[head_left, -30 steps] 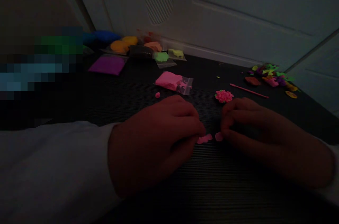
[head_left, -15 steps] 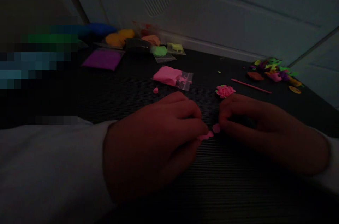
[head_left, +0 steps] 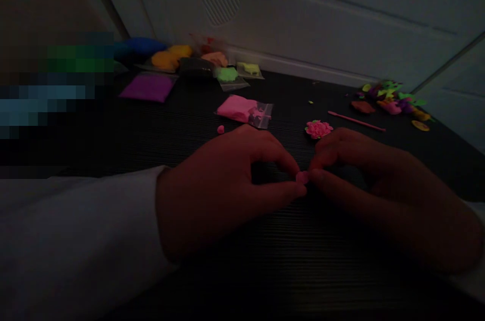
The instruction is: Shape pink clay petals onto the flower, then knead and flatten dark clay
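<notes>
Between my two hands is a small flattened piece of pink clay (head_left: 302, 178). The thumb and index finger of my left hand (head_left: 223, 184) are closed on its left side. My right hand (head_left: 382, 189) pinches its right edge with fingertips pressed together. Just beyond my right fingers lies a pink clay flower (head_left: 319, 129) with bits of green at its rim. A little pink clay ball (head_left: 221, 130) rests behind my left hand. Farther back is a clear zip bag of pink clay (head_left: 238, 109), its contents partly torn up. Dim light hides fine detail.
A pink modelling stick (head_left: 356, 121) lies on the dark table (head_left: 288, 260) at right. Behind it are a reddish-brown lump (head_left: 362, 107) and a pile of coloured clay pieces (head_left: 394, 98). Bags of clay, including a purple one (head_left: 149, 87), line the back left beside the white panel (head_left: 322, 33).
My left thumb and index finger have opened out and come round the pink piece at my right fingertips. The row of pink bits under my left fingers is no longer visible.
</notes>
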`<state>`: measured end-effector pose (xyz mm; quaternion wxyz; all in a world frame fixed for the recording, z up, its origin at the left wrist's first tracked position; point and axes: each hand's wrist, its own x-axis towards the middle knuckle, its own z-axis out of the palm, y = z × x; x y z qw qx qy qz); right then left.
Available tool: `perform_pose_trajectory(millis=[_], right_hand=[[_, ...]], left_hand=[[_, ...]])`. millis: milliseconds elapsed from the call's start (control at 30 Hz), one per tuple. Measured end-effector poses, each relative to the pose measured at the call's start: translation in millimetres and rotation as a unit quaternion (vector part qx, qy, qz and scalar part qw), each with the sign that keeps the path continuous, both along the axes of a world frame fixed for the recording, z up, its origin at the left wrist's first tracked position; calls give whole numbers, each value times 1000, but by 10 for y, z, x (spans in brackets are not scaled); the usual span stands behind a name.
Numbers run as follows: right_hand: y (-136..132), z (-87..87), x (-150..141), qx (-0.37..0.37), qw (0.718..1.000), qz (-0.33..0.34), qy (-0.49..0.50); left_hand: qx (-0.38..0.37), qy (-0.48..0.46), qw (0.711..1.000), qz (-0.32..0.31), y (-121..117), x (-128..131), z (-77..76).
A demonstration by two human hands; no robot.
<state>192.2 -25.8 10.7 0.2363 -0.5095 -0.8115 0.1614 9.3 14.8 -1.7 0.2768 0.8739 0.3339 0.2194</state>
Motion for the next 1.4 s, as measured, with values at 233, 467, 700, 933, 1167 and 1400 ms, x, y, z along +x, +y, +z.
perform_pose_trajectory(millis=[233, 467, 700, 933, 1167, 1400], right_hand=[[-17, 5, 18, 21, 1000, 9, -20], [-16, 6, 6, 47, 997, 16, -57], [7, 11, 19, 7, 999, -1, -40], [28, -19, 69, -58, 997, -47, -25], [36, -47, 44, -86, 994, -62, -9], [42, -60, 24, -89, 994, -61, -8]], left_hand=[[18, -7, 1000, -16, 9, 9, -17], [23, 3, 1000, -11, -2, 20, -18], [32, 7, 999, 4, -18, 1, -13], [102, 8, 995, -7, -58, -25, -23], [167, 23, 985, -31, -79, -42, -54], [175, 28, 984, -33, -91, -31, -63]])
